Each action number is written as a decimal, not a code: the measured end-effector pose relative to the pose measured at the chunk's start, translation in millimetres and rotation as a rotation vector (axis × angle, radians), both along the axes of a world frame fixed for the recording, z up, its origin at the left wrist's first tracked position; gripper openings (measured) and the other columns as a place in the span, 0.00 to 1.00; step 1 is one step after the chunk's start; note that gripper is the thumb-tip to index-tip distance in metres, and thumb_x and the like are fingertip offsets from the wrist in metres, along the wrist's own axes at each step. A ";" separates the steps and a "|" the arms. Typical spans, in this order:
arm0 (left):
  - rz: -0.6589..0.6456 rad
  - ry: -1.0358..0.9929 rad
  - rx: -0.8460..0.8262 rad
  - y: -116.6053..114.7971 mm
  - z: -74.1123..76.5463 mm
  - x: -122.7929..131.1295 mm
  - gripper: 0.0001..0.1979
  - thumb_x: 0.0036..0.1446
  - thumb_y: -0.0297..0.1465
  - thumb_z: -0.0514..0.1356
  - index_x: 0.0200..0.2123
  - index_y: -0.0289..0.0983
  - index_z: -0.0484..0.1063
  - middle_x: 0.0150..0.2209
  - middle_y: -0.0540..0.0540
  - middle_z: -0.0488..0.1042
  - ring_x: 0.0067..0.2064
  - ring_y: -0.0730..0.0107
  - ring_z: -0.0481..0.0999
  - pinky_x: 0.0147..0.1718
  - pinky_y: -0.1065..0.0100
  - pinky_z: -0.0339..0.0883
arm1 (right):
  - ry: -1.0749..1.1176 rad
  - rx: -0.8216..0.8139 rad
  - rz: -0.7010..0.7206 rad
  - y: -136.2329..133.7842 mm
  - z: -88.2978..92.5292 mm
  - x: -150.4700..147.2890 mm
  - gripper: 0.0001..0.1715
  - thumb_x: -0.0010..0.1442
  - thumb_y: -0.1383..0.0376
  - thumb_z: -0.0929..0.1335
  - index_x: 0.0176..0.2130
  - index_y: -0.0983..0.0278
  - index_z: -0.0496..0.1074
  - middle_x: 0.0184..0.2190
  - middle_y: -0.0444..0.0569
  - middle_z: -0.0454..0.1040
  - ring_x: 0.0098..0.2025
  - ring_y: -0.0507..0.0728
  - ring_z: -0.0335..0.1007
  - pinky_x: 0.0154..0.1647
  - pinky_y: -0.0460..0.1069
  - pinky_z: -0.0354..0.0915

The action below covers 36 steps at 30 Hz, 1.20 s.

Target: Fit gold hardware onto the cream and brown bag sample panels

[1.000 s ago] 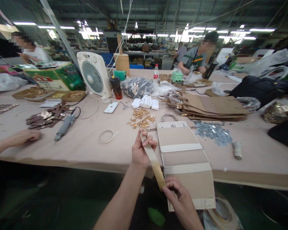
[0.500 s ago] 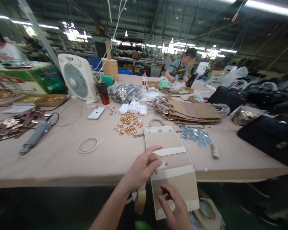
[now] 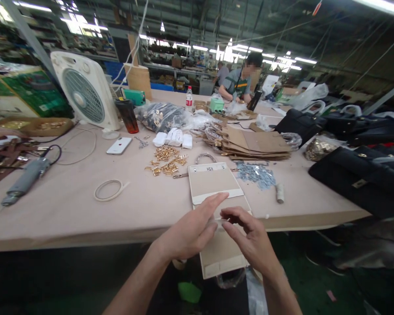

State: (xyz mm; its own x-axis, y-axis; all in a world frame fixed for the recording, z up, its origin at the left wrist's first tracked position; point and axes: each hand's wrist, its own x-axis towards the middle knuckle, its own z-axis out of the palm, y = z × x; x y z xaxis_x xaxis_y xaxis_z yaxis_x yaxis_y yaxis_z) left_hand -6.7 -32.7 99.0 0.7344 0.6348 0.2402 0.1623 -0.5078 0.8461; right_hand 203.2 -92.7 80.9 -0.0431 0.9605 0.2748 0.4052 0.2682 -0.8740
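Observation:
A beige bag panel (image 3: 213, 180) lies over the table's front edge, its lower part hanging down and pale strips crossing it. Above its middle, my left hand (image 3: 193, 227) has its fingers stretched forward and its thumb pressed against a small whitish piece of tape (image 3: 220, 222), mostly hidden. My right hand (image 3: 249, 234) faces it from the right, thumb and forefinger curved with a gap between them. The right thumb tip is close to the tape; whether it touches cannot be made out. A wrapped handle (image 3: 206, 156) rises from the panel's far end.
Gold clasps (image 3: 167, 161) and grey metal plates (image 3: 256, 174) are piled beyond the panel. A tape roll (image 3: 108, 191), a power screwdriver (image 3: 28, 177), a phone (image 3: 119, 146) and a fan (image 3: 85, 89) stand left. Right are a thread spool (image 3: 280, 193) and black bags (image 3: 344, 181). A co-worker (image 3: 238, 83) sits opposite.
My right hand has risen from the panel's lower part to meet my left hand. My left fingers have straightened. The view has shifted, so the table's things appear further left.

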 end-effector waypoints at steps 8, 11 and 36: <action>0.058 0.032 -0.020 5.8 -6.8 4.2 0.18 0.67 0.28 0.57 0.59 0.39 0.71 0.62 0.41 0.71 0.63 0.60 0.70 0.63 0.60 0.63 | -0.028 0.048 -0.004 -0.9 -2.8 -6.2 0.06 0.69 0.62 0.69 0.39 0.60 0.76 0.36 0.47 0.78 0.39 0.56 0.74 0.42 0.49 0.68; 0.041 0.108 -0.060 7.8 -7.2 5.0 0.11 0.69 0.33 0.57 0.47 0.37 0.78 0.47 0.44 0.81 0.49 0.64 0.78 0.51 0.67 0.68 | -0.024 0.056 -0.013 -3.2 -4.9 -4.6 0.05 0.69 0.63 0.69 0.41 0.59 0.77 0.37 0.47 0.78 0.41 0.56 0.75 0.44 0.49 0.68; 0.135 0.186 -0.104 9.5 -12.1 4.5 0.13 0.68 0.32 0.55 0.42 0.37 0.81 0.34 0.48 0.81 0.35 0.70 0.77 0.35 0.74 0.64 | -0.206 0.081 -0.100 -2.9 -18.1 10.2 0.24 0.66 0.59 0.72 0.60 0.55 0.72 0.57 0.52 0.74 0.51 0.60 0.74 0.53 0.55 0.72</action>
State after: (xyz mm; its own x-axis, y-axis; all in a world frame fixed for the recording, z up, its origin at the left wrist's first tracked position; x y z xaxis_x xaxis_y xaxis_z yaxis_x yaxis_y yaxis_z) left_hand -2.2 -23.3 87.0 0.6665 0.7446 0.0369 0.3804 -0.3823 0.8421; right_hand 213.3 -95.6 62.8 -0.0121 0.9382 0.3460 0.6004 0.2835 -0.7478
